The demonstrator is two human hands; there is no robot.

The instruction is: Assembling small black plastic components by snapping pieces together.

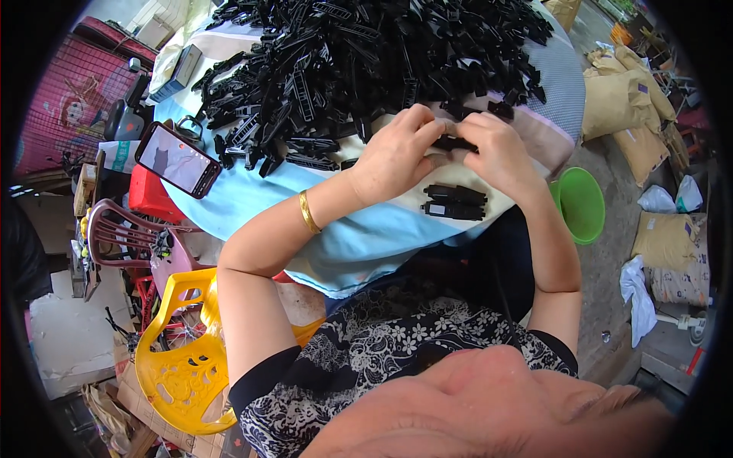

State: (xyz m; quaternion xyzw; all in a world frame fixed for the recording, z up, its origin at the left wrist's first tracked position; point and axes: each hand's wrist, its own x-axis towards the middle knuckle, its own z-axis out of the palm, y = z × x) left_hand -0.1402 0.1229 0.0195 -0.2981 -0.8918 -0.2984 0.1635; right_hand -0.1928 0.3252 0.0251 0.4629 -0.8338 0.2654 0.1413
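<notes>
Black plastic part (455,143), small and dark, sits between the person's two hands, just past the near edge of the table's pale-blue cloth (336,256). The left hand (405,153) is curled, with thumb and fingers pinching the piece from its nine o'clock side; the right hand (496,153) is bent in the same way and grips it from three o'clock. Fingers cover most of the part — its exact shape I cannot tell.

Around the hands, a big heap of black pieces (366,57) spreads from ten o'clock round to one, its near fringe lying close to the knuckles and crowding the space beyond them. At six o'clock, between the forearms, two black clip-like pieces (455,202) lie side by side on the cloth. A gold bangle (308,211) circles the left forearm. A phone with a lit screen (178,159) lies at nine o'clock, and a blue-and-white box (177,74) is a little above that direction. Off the table, a green bucket (582,206) is at four o'clock, brown sacks (622,99) sit toward three — and a yellow chair (179,374) stands at eight.
</notes>
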